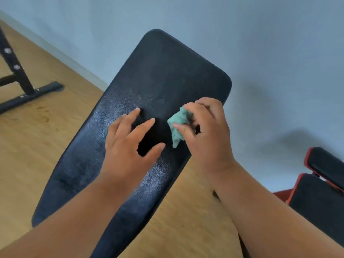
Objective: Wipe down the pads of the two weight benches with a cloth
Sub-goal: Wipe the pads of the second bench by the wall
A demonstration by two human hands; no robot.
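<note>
While right hand (206, 131) pinches cloth (178, 125) above bench pad (167, 71), left hand (128, 144) splayed, released

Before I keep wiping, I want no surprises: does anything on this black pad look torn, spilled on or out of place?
Nothing stands out. The black pad looks intact and only shiny, and the right hand holds the green cloth.
</note>
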